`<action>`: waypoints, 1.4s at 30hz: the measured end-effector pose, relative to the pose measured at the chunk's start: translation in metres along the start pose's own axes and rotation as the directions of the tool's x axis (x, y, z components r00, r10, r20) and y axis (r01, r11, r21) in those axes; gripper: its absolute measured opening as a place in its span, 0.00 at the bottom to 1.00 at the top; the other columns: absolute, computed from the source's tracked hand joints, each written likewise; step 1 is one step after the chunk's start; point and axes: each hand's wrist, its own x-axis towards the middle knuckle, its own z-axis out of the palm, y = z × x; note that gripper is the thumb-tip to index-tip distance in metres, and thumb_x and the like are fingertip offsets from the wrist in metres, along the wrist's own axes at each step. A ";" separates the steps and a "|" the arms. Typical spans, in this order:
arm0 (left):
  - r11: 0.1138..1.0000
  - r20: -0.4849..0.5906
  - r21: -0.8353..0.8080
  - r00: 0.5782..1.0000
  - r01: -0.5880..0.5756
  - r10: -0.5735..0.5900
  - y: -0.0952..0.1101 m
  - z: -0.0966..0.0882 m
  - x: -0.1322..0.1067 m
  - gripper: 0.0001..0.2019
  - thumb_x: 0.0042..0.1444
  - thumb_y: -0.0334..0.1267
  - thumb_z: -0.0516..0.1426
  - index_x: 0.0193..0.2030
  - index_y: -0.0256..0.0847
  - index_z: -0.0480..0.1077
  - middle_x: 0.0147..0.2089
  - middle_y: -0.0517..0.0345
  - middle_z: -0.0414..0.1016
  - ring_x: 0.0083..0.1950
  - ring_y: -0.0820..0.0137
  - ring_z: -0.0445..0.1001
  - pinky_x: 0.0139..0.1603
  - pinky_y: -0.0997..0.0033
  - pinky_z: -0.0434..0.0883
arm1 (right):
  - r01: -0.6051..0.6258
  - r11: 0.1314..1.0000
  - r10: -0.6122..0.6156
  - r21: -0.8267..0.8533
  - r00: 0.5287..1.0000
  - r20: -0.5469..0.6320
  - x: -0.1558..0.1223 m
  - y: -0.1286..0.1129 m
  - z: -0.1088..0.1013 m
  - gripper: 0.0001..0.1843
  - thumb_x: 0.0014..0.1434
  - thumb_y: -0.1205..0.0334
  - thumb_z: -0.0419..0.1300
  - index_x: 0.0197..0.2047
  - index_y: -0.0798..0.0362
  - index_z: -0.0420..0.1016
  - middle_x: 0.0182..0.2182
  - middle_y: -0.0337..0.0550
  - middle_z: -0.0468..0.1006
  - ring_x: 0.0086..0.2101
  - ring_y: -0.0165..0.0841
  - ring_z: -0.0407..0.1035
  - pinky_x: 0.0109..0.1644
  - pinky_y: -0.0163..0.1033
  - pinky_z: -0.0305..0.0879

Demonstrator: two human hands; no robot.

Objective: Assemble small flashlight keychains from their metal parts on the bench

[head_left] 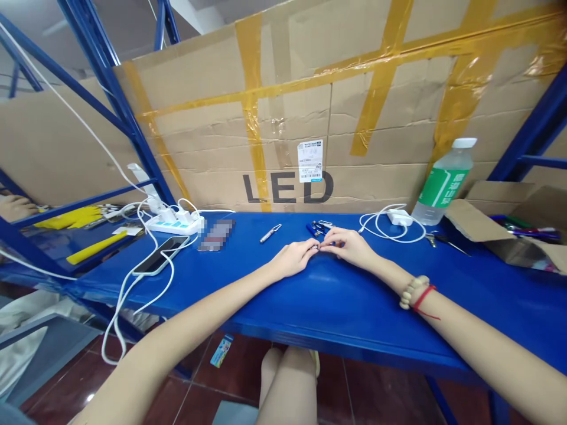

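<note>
Over the middle of the blue table (274, 295), my left hand (293, 258) and my right hand (348, 247) meet fingertip to fingertip. Both are closed in a pinch around a small dark and silvery piece (316, 248), mostly hidden by the fingers and too small to name. Just behind my right hand lie several small blue and silvery items (317, 228), partly covered by it. A short silvery pen-like item with a metal clip or ring (270, 234) rests on the table to the left of my hands.
Left are a phone (162, 255), a pixelated flat object (216, 235) and a white power strip (175, 223) with cables. Right stand a white charger (399, 217), a green-labelled bottle (444, 182) and an open carton (491, 233). A large cardboard box (199, 153) walls the back. Another person's hand (16, 208) shows far left.
</note>
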 end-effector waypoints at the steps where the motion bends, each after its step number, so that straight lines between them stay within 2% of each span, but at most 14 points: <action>1: 1.000 -0.009 0.012 1.000 0.019 -0.019 0.000 0.000 0.000 0.09 0.63 0.37 0.46 0.44 0.44 0.65 0.40 0.59 0.75 0.40 0.68 0.75 0.40 0.73 0.68 | -0.009 1.000 0.009 -0.016 1.000 0.006 0.000 0.002 0.000 0.16 0.53 0.49 0.58 0.33 0.52 0.78 0.34 0.43 0.74 0.19 0.24 0.63 0.29 0.34 0.61; 3: 0.997 -0.050 0.031 0.996 0.077 -0.075 0.000 0.000 -0.001 0.10 0.64 0.37 0.43 0.46 0.44 0.63 0.38 0.58 0.74 0.40 0.67 0.75 0.40 0.72 0.68 | -0.042 0.998 0.043 -0.049 0.999 0.018 0.000 0.007 -0.003 0.16 0.53 0.49 0.58 0.33 0.52 0.79 0.32 0.42 0.75 0.21 0.25 0.63 0.30 0.34 0.59; 6: 0.984 -0.132 0.056 0.978 0.170 -0.161 -0.002 0.001 -0.002 0.11 0.65 0.38 0.41 0.49 0.43 0.59 0.39 0.54 0.73 0.41 0.63 0.74 0.41 0.68 0.67 | -0.103 0.990 0.107 -0.099 0.993 0.038 -0.001 0.017 -0.009 0.17 0.52 0.48 0.59 0.31 0.53 0.79 0.24 0.41 0.76 0.21 0.28 0.63 0.29 0.34 0.56; 9: 0.972 -0.186 0.067 0.960 0.226 -0.210 -0.003 0.002 -0.004 0.11 0.65 0.38 0.41 0.49 0.42 0.58 0.39 0.53 0.73 0.41 0.63 0.74 0.42 0.67 0.67 | -0.150 0.978 0.155 -0.146 0.988 0.024 -0.004 0.024 -0.015 0.19 0.53 0.49 0.57 0.31 0.56 0.79 0.24 0.43 0.76 0.24 0.30 0.65 0.30 0.35 0.56; 14: 0.966 -0.221 0.070 0.948 0.248 -0.227 -0.002 0.002 -0.005 0.10 0.64 0.38 0.42 0.47 0.42 0.60 0.35 0.54 0.73 0.39 0.61 0.74 0.41 0.66 0.67 | -0.176 0.960 0.185 -0.218 0.983 0.018 -0.009 0.027 -0.020 0.21 0.56 0.49 0.54 0.35 0.59 0.78 0.24 0.43 0.76 0.25 0.29 0.66 0.31 0.33 0.59; 18: 0.963 -0.236 0.074 0.943 0.258 -0.234 -0.002 0.001 -0.007 0.10 0.64 0.38 0.42 0.46 0.42 0.60 0.36 0.54 0.73 0.41 0.61 0.74 0.42 0.66 0.67 | -0.184 0.936 0.189 -0.299 0.982 -0.013 -0.008 0.024 -0.019 0.16 0.57 0.52 0.56 0.36 0.58 0.75 0.29 0.41 0.76 0.28 0.28 0.68 0.35 0.36 0.64; 22: 0.958 -0.226 0.078 0.941 0.276 -0.252 0.000 -0.002 -0.010 0.10 0.64 0.38 0.42 0.47 0.43 0.60 0.37 0.54 0.74 0.43 0.61 0.75 0.42 0.66 0.67 | -0.186 0.912 0.171 -0.365 0.982 -0.074 -0.004 0.011 -0.010 0.16 0.60 0.53 0.53 0.36 0.57 0.74 0.31 0.42 0.76 0.31 0.30 0.69 0.38 0.39 0.64; 26: 0.954 -0.187 0.083 0.944 0.289 -0.270 0.003 -0.006 -0.011 0.11 0.64 0.39 0.41 0.49 0.43 0.58 0.39 0.53 0.74 0.43 0.61 0.75 0.40 0.66 0.68 | -0.150 0.908 0.104 -0.392 0.985 -0.135 0.000 -0.011 0.007 0.20 0.63 0.50 0.46 0.42 0.52 0.74 0.40 0.45 0.76 0.38 0.35 0.69 0.40 0.38 0.62; 29: 0.955 -0.146 0.081 0.952 0.284 -0.270 0.004 -0.008 -0.011 0.10 0.64 0.39 0.42 0.49 0.44 0.58 0.41 0.53 0.75 0.45 0.61 0.74 0.42 0.65 0.68 | -0.087 0.911 0.060 -0.402 0.995 -0.080 0.003 -0.024 0.019 0.19 0.57 0.47 0.54 0.46 0.48 0.73 0.40 0.43 0.76 0.40 0.35 0.69 0.41 0.36 0.61; 33: 0.956 -0.107 0.067 0.954 0.287 -0.279 0.003 -0.010 -0.011 0.10 0.64 0.39 0.43 0.49 0.44 0.58 0.42 0.53 0.75 0.45 0.61 0.74 0.42 0.65 0.68 | -0.076 0.911 0.070 -0.406 0.997 -0.031 0.006 -0.027 0.026 0.20 0.54 0.49 0.57 0.47 0.49 0.73 0.36 0.42 0.76 0.36 0.34 0.69 0.36 0.35 0.61; 37: 0.947 -0.092 0.064 0.947 0.314 -0.308 0.002 -0.011 -0.011 0.11 0.64 0.37 0.40 0.48 0.41 0.59 0.40 0.50 0.76 0.43 0.61 0.76 0.41 0.65 0.68 | -0.137 0.919 0.135 -0.369 0.990 -0.031 0.009 -0.022 0.024 0.18 0.51 0.48 0.59 0.41 0.50 0.76 0.32 0.41 0.76 0.30 0.31 0.68 0.32 0.34 0.60; 42: 0.958 -0.065 0.073 0.960 0.278 -0.274 0.001 -0.013 -0.010 0.11 0.64 0.35 0.41 0.47 0.38 0.60 0.41 0.48 0.76 0.41 0.60 0.76 0.39 0.65 0.69 | -0.202 0.942 0.215 -0.267 0.977 0.017 0.011 -0.018 0.020 0.20 0.49 0.47 0.60 0.41 0.51 0.77 0.26 0.39 0.73 0.22 0.27 0.62 0.25 0.32 0.56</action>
